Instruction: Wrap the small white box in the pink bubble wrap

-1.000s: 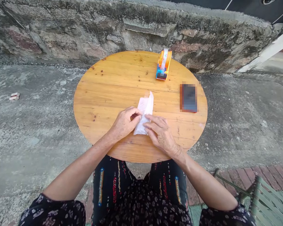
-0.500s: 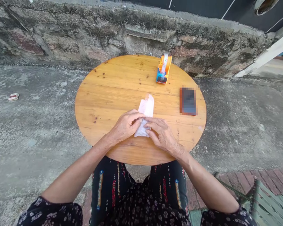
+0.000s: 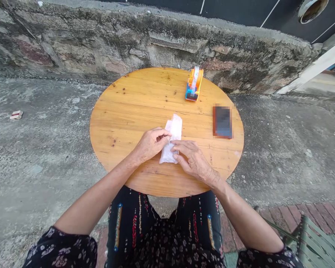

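Observation:
A crumpled white packet (image 3: 176, 128), wrapped in what looks like thin, textured plastic, lies lengthwise on the round wooden table (image 3: 139, 104) in front of me. At its left edge, my left hand (image 3: 153, 143) has thumb and fingertips drawn together in a pinch on the wrapping, near the packet's middle. My right hand (image 3: 192, 158) rests over the right side of the lower half, its fingers apart and slightly bent, fingertips touching the wrapping. What the packet contains is hidden.
An orange and blue tape dispenser (image 3: 194, 85) stands at the table's back right. A dark, pixelated rectangular object (image 3: 222, 122) lies by the right edge. Behind the table runs a rough stone wall (image 3: 100, 44). A green slatted chair (image 3: 318, 238) is at lower right.
My left thumb has moved up toward the fingertips, closing into a pinch. The right hand and the packet stay nearly in place. The view has shifted slightly.

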Tool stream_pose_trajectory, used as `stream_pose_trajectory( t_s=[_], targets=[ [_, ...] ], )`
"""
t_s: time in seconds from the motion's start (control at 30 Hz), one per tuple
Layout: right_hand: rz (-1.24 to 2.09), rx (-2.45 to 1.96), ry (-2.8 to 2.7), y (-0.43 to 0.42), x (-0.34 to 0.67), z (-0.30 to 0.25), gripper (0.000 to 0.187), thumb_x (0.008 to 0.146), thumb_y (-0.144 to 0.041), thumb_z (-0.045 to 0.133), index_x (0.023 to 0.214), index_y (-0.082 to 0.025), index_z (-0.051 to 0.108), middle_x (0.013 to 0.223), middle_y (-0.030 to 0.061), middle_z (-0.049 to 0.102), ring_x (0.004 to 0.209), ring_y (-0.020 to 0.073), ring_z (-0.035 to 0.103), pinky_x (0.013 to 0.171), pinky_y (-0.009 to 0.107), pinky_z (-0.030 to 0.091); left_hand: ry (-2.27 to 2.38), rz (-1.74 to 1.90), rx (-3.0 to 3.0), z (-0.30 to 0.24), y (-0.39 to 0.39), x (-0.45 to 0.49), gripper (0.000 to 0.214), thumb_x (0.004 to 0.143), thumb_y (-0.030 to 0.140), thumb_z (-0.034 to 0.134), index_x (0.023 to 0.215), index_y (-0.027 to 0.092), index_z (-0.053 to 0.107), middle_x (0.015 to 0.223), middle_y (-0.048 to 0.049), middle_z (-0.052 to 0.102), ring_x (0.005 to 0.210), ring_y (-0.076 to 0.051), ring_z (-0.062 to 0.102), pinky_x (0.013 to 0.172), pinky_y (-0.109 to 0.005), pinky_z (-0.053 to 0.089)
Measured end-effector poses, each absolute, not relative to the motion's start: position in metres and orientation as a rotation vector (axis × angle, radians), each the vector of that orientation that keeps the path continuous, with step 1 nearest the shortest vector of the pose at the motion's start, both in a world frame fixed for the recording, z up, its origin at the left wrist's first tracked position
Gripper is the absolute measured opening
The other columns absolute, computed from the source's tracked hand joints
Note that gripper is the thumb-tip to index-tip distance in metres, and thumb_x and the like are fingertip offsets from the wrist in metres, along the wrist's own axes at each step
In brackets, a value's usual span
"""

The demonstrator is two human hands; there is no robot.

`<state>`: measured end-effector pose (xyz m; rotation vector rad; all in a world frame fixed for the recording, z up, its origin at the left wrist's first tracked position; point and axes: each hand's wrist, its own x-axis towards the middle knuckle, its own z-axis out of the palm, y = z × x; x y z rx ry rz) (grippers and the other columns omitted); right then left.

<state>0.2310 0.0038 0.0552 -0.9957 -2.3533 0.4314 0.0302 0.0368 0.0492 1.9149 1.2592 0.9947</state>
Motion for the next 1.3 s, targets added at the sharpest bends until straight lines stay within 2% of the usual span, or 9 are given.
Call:
stream_pose_trajectory(
  t_s=[0.17, 0.53, 0.63, 0.77, 0.87, 1.0, 1.17, 1.23, 1.3],
  targets=[
    [0.46, -0.997, -2.338, 0.004, 0.232, 0.055, 0.013, 0.095, -0.021, 0.053, 0.104, -0.024, 0.063, 0.127, 0.0051, 0.066, 0.114, 0.0205, 0.062, 0.1, 0.045, 0.045, 1.361, 0.982, 1.913, 0.051, 0.051, 0.04, 0.023, 0.082, 0.025, 0.054, 0.087, 0.019, 0.075, 0.081, -0.0015, 0.069, 0.068, -0.014, 0.056, 0.064, -0.027, 0.043],
    [0.44, -1.004, -2.366, 0.005, 0.232, 0.052, 0.014, 0.095, -0.021, 0.053, 0.105, -0.023, 0.063, 0.129, 0.0067, 0.065, 0.115, 0.0212, 0.062, 0.1, 0.045, 0.044, 1.352, 0.836, 1.952, 0.042, 0.067, 0.043, 0.022, 0.075, 0.024, 0.053, 0.068, 0.016, 0.072, 0.065, 0.0008, 0.068, 0.059, -0.013, 0.054, 0.055, -0.025, 0.038],
    [0.434, -0.996, -2.379, 0.003, 0.234, 0.054, 0.016, 0.096, -0.028, 0.053, 0.108, -0.023, 0.061, 0.131, 0.0072, 0.064, 0.117, 0.0222, 0.061, 0.101, 0.045, 0.044, 1.341, 0.794, 1.973, 0.042, 0.07, 0.042, 0.023, 0.076, 0.024, 0.053, 0.068, 0.017, 0.073, 0.064, 0.0007, 0.068, 0.061, -0.014, 0.055, 0.056, -0.025, 0.038],
    [0.395, -0.959, -2.418, 0.001, 0.236, 0.055, 0.033, 0.089, -0.044, 0.064, 0.114, -0.024, 0.058, 0.134, 0.0091, 0.062, 0.121, 0.0249, 0.058, 0.102, 0.047, 0.042, 1.333, 0.796, 2.031, 0.045, 0.071, 0.04, 0.022, 0.076, 0.023, 0.054, 0.071, 0.018, 0.074, 0.07, -0.0003, 0.068, 0.066, -0.015, 0.057, 0.061, -0.026, 0.041],
    [0.326, -0.967, -2.468, 0.001, 0.236, 0.053, 0.04, 0.083, -0.043, 0.07, 0.115, -0.022, 0.057, 0.136, 0.0109, 0.06, 0.121, 0.0272, 0.057, 0.102, 0.049, 0.041, 1.324, 0.772, 2.08, 0.048, 0.068, 0.037, 0.021, 0.077, 0.023, 0.054, 0.074, 0.019, 0.075, 0.071, -0.0008, 0.064, 0.065, -0.014, 0.056, 0.061, -0.027, 0.041],
    [0.272, -0.985, -2.501, 0.002, 0.235, 0.051, 0.038, 0.082, -0.032, 0.071, 0.115, -0.021, 0.057, 0.136, 0.0112, 0.059, 0.119, 0.0275, 0.058, 0.103, 0.05, 0.039, 1.313, 0.798, 2.099, 0.051, 0.059, 0.031, 0.022, 0.08, 0.024, 0.055, 0.084, 0.02, 0.076, 0.078, -0.0025, 0.063, 0.071, -0.016, 0.058, 0.066, -0.029, 0.045],
    [0.267, -0.977, -2.47, 0.003, 0.233, 0.051, 0.032, 0.083, -0.027, 0.067, 0.112, -0.022, 0.058, 0.131, 0.009, 0.063, 0.112, 0.026, 0.061, 0.101, 0.048, 0.041, 1.165, 1.04, 2.123, 0.052, 0.046, 0.025, 0.024, 0.086, 0.02, 0.051, 0.094, 0.02, 0.074, 0.108, -0.0068, 0.067, 0.102, -0.02, 0.062, 0.091, -0.035, 0.049],
    [0.275, -0.979, -2.46, 0.003, 0.232, 0.052, 0.03, 0.083, -0.026, 0.066, 0.112, -0.023, 0.058, 0.13, 0.0085, 0.064, 0.112, 0.0253, 0.062, 0.1, 0.047, 0.042, 1.076, 1.079, 2.153, 0.052, 0.043, 0.024, 0.024, 0.086, 0.018, 0.051, 0.095, 0.02, 0.073, 0.109, -0.0066, 0.069, 0.105, -0.02, 0.062, 0.096, -0.039, 0.048],
    [0.294, -0.992, -2.45, 0.003, 0.232, 0.052, 0.028, 0.084, -0.026, 0.066, 0.111, -0.023, 0.058, 0.129, 0.008, 0.065, 0.111, 0.0249, 0.062, 0.099, 0.046, 0.043, 1.025, 1.069, 2.164, 0.052, 0.041, 0.022, 0.024, 0.086, 0.017, 0.052, 0.095, 0.02, 0.073, 0.105, -0.006, 0.072, 0.103, -0.021, 0.063, 0.095, -0.04, 0.049]
  ],
)
